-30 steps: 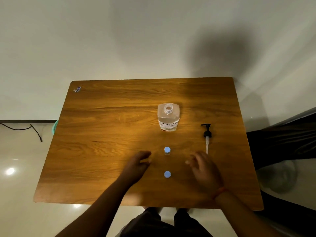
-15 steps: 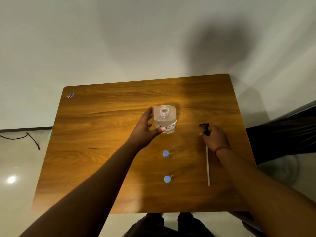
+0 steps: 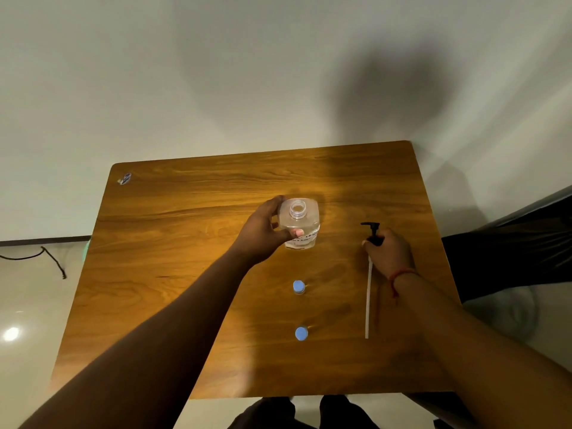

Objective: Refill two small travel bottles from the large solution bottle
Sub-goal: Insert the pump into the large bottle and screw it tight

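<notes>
The large clear solution bottle (image 3: 301, 222) stands upright with its neck uncapped at the middle of the wooden table (image 3: 173, 274). My left hand (image 3: 263, 233) grips its left side, thumb across the front. My right hand (image 3: 388, 250) holds the black pump head (image 3: 373, 232), whose long white tube (image 3: 368, 301) lies on the table toward me. Two small travel bottles with blue caps stand in line in front of the large bottle: the farther one (image 3: 299, 287) and the nearer one (image 3: 301, 333). Both are apart from my hands.
A small wrapper-like scrap (image 3: 124, 178) lies at the table's far left corner. A black cable (image 3: 46, 258) runs on the floor at left. Something dark and glossy (image 3: 513, 246) sits to the right of the table. The wall is right behind the table.
Both hands went from beside the small bottles out to the far items: the left closed on the large bottle, the right on the pump head. The pump tube now lies longer toward me.
</notes>
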